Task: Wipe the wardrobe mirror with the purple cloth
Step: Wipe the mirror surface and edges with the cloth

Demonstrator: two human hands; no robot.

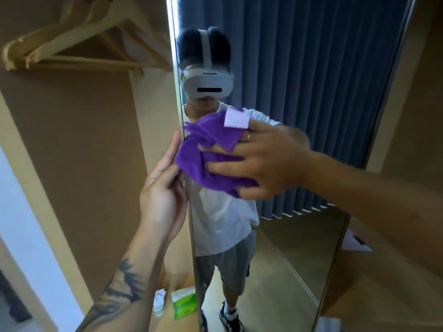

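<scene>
- The right hand (268, 161) pressed a bunched purple cloth (211, 154) flat against the mirror (311, 116), near the mirror's left edge at chest height of the reflected person.
- The fingers (225, 166) of that hand were spread and nearly straight over the cloth; the cloth lay under the fingers and stuck out beyond the fingertips toward the left and upward.
- A pale label (236, 118) stood up from the cloth's top edge, just above the hand.
- The left hand (165, 188) held the mirror door's left edge, its fingers curled round the frame, just beside the cloth's lower left corner.
- Wooden hangers (79, 41) hung in the open wardrobe to the left of the mirror.
- A green packet (184, 305) lay on the wardrobe floor below the left forearm.
</scene>
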